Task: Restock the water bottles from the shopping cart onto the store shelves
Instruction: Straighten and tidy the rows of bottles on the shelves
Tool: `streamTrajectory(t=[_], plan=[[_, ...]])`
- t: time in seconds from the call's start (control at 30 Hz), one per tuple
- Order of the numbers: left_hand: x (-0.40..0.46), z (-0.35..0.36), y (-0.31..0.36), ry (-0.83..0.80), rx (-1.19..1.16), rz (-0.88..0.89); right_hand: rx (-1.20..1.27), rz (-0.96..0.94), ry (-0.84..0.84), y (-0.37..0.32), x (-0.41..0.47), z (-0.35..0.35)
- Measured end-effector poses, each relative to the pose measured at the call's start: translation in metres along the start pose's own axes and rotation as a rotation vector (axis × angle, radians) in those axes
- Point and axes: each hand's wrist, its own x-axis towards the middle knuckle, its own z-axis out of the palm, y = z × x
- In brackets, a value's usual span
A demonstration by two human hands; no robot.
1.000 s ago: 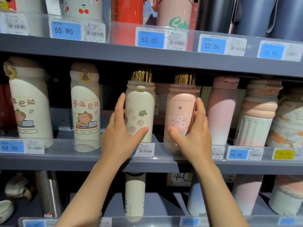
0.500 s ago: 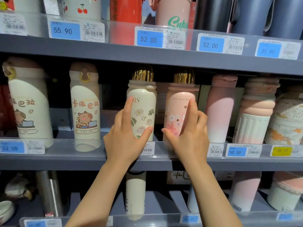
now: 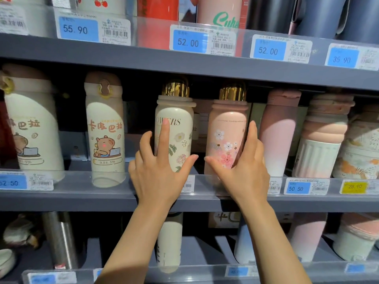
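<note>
On the middle shelf (image 3: pixel 114 199) a cream floral bottle (image 3: pixel 180 128) with a gold cap stands upright, its lettering facing out. My left hand (image 3: pixel 158 169) holds its lower half, with the index finger flat on the front, the other fingers at its left side and the thumb at its lower right. Beside it stands a pink blossom bottle (image 3: pixel 227 130) with a gold cap. My right hand (image 3: pixel 244 171) holds that one, fingers up its right side and thumb across the lower front. The shopping cart is out of view.
Two cream capybara bottles (image 3: pixel 106 130) stand to the left, and a pink gradient bottle (image 3: pixel 279 134) and a ribbed cup (image 3: pixel 322 138) to the right. A clear lip with price tags (image 3: pixel 299 187) fronts each shelf. More bottles fill the shelves above and below.
Both bottles have turned on the shelf, so the cream one's lettering and flowers now face out. My left index finger slid onto its front. The view has moved closer.
</note>
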Motion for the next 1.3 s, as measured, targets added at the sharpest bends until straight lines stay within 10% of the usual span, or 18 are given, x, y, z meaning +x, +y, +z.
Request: streamTrajectory(t=[0.67,0.93,1.3], plan=[[-0.005,0.005,-0.005,0.099,-0.07,0.069,-0.001,-0.157,0.101,0.016,-0.019,-0.008],[-0.042,0.025,0.101,0.188,-0.531,0.465,-0.051,-0.027,0.41,0.096,-0.014,-0.064],[-0.032,0.08,0.215,-0.059,-0.418,-0.072,-0.189,-0.013,0.256,0.165,0.061,-0.088]])
